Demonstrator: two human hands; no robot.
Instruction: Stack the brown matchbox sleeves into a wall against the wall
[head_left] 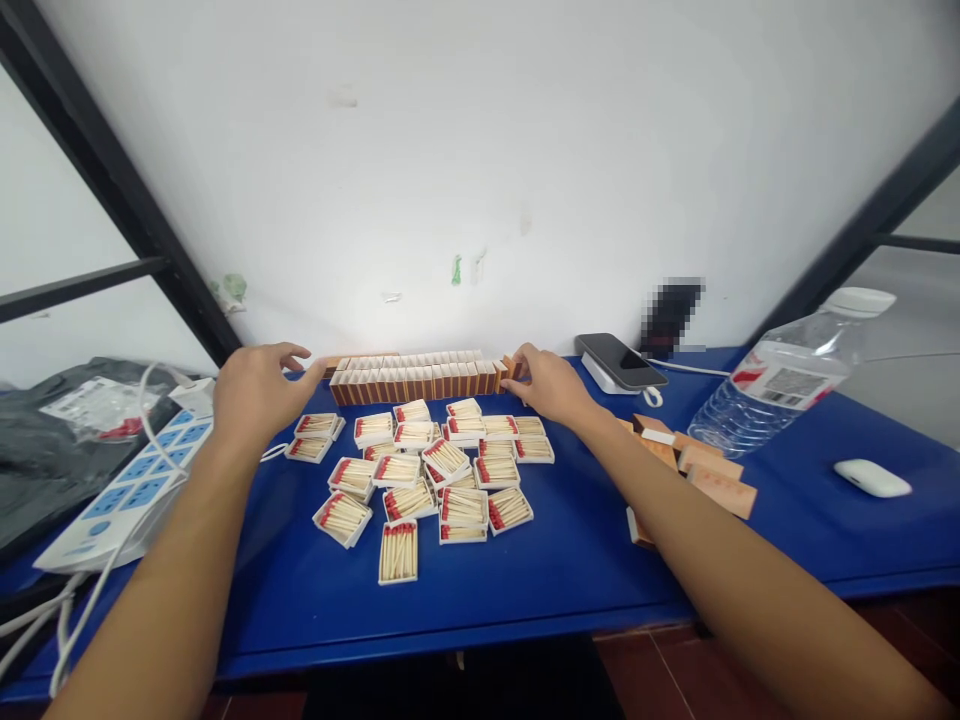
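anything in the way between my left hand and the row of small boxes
Nothing visible stands between the left hand and the left end of the row of small boxes; whether they touch is hard to tell. The match-filled trays lie on the row's near side, outside that gap.

We see matchbox sleeves [420, 382] along the bench's [300, 595] back edge, match trays [446, 457] nearer the front. Our right grip [553, 383] touches the end sleeve.
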